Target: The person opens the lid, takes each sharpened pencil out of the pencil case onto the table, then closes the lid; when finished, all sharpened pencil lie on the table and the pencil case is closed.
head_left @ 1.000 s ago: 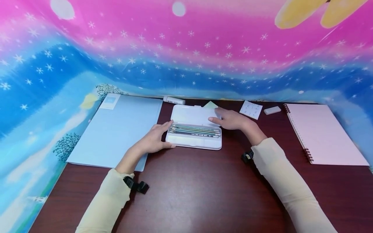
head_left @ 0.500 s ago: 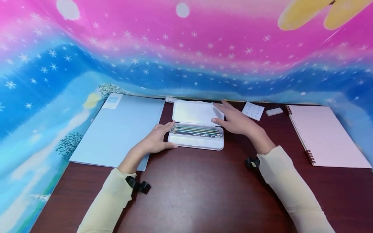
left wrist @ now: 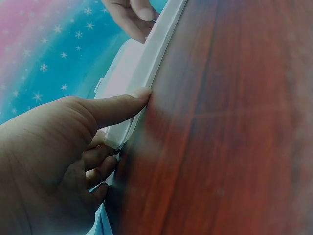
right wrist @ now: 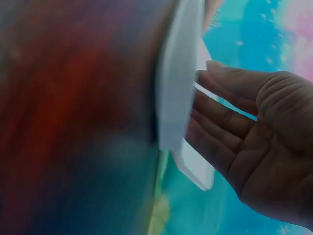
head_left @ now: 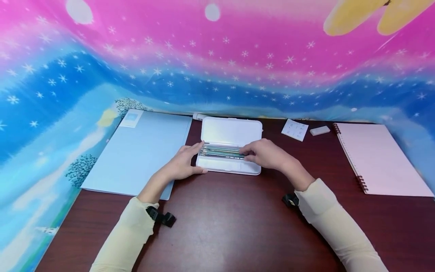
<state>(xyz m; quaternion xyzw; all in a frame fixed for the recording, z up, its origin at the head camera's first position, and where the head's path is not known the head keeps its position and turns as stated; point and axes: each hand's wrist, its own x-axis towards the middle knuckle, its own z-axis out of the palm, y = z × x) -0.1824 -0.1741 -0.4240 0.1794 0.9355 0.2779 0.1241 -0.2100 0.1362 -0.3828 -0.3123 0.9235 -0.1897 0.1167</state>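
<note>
A white pencil case (head_left: 217,164) lies on the table with its lid (head_left: 231,130) raised toward the back. Several pencils (head_left: 221,152) lie side by side in its rear part. My left hand (head_left: 179,164) grips the case's left end; in the left wrist view the thumb (left wrist: 124,108) presses the near wall and the other fingers curl beneath the corner. Over the case's right end, my right hand (head_left: 270,153) reaches in with thumb and fingertips at the pencils. In the right wrist view the case wall (right wrist: 178,83) hides those fingertips, so any pinch is unclear.
A light blue folder (head_left: 142,151) lies at the left. Behind the case is a white tube (head_left: 198,116). Toward the right are a white printed card (head_left: 295,129), an eraser (head_left: 320,130) and a pink spiral notebook (head_left: 384,158). A patterned cloth (head_left: 217,87) rises behind the table.
My right hand has left the case's lid, now tilted further back, and come down to the pencils. The left hand stays on the left end of the case.
</note>
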